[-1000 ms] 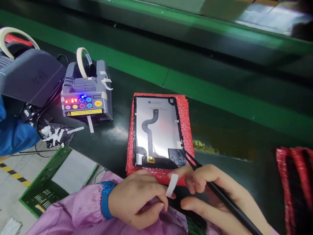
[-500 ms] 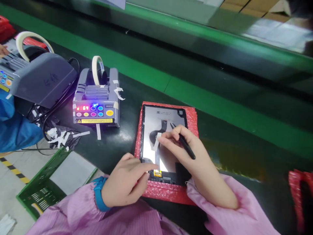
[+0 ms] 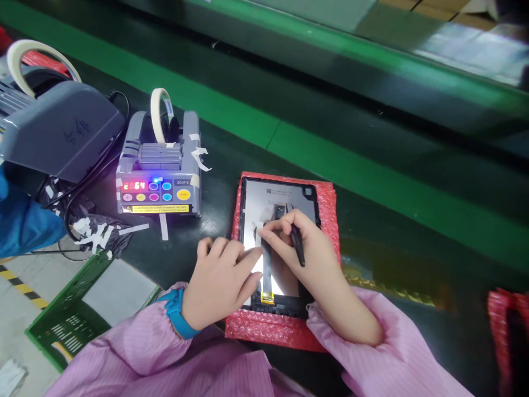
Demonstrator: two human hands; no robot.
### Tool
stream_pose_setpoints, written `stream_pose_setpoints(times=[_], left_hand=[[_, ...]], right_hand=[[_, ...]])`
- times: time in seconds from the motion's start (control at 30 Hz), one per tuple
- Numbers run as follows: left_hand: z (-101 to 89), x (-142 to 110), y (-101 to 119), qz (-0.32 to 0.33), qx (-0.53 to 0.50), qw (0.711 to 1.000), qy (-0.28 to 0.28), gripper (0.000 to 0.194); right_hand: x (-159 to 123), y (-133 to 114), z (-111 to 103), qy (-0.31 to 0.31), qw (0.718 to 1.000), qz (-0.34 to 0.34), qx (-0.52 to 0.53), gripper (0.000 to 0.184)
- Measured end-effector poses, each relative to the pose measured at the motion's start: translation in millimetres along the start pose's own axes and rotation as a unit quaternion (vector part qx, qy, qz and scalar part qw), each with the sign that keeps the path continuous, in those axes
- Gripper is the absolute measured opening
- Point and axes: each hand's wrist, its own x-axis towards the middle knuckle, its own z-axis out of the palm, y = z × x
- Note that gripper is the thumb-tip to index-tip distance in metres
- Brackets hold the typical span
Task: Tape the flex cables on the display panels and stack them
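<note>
A tablet panel [image 3: 276,198], its silvery back up with a black flex cable, lies on red bubble wrap [image 3: 326,220] on the dark belt. My right hand [image 3: 301,248] rests over the panel's middle, holding black tweezers [image 3: 296,242] while its fingertips press a small white tape strip [image 3: 259,231] onto the panel. My left hand [image 3: 223,275] lies on the panel's lower left edge, fingers pressed down beside the cable. A yellow connector tab [image 3: 267,298] shows below my hands.
A grey tape dispenser [image 3: 159,176] with lit buttons and a tape roll stands left of the panel; cut tape strips [image 3: 99,234] lie by it. A bigger grey machine [image 3: 58,129] is far left, beside a blue sleeve [image 3: 20,226]. A green crate [image 3: 78,309] sits lower left. More red wrap [image 3: 508,331] at right.
Both hands moved from near the front edge up onto the panel, carrying the tape strip. The strip now lies pressed on the panel, and the left hand has slid up against the cable.
</note>
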Motion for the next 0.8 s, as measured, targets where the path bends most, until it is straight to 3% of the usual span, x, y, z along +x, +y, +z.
stream_pose_setpoints(times=[0.2, 0.27, 0.33, 0.4, 0.43, 0.53, 0.6, 0.7, 0.8], left_hand=[[-1.5, -2.1, 4.6, 0.002, 0.032, 0.999, 0.008, 0.033], [-2.7, -8.2, 1.2, 0.000, -0.015, 1.000, 0.006, 0.030], [-4.0, -18.7, -7.8, -0.029, -0.139, 0.990, 0.017, 0.028], [-5.4, -30.8, -22.6, -0.112, -0.320, 0.938, 0.069, 0.028], [-6.2, -36.1, -31.6, -0.166, -0.411, 0.890, 0.111, 0.030], [-10.5, -42.9, -59.2, -0.291, -0.590, 0.721, 0.219, 0.051], [-15.2, -39.0, -72.2, -0.341, -0.624, 0.659, 0.246, 0.062], [-23.6, -27.4, -77.2, -0.414, -0.603, 0.629, 0.263, 0.054], [-30.5, -19.1, -73.0, -0.452, -0.562, 0.645, 0.252, 0.048]], right_hand=[[22.2, 4.7, -0.7, 0.018, 0.995, 0.008, -0.101, 0.062], [37.3, 2.7, -2.3, 0.044, 0.988, 0.005, -0.150, 0.061], [50.4, -0.2, -6.4, 0.084, 0.978, 0.021, -0.191, 0.054], [54.9, -2.2, -14.2, 0.120, 0.972, 0.042, -0.195, 0.046], [52.2, -2.1, -19.6, 0.133, 0.974, 0.042, -0.178, 0.044], [19.9, 4.1, -40.1, 0.153, 0.984, -0.004, -0.092, 0.038], [-19.2, 13.3, -55.3, 0.167, 0.983, -0.033, -0.067, 0.035], [-90.6, 32.5, -76.4, 0.207, 0.974, -0.037, -0.082, 0.034], [-158.8, 54.3, -93.1, 0.261, 0.958, -0.010, -0.116, 0.037]])
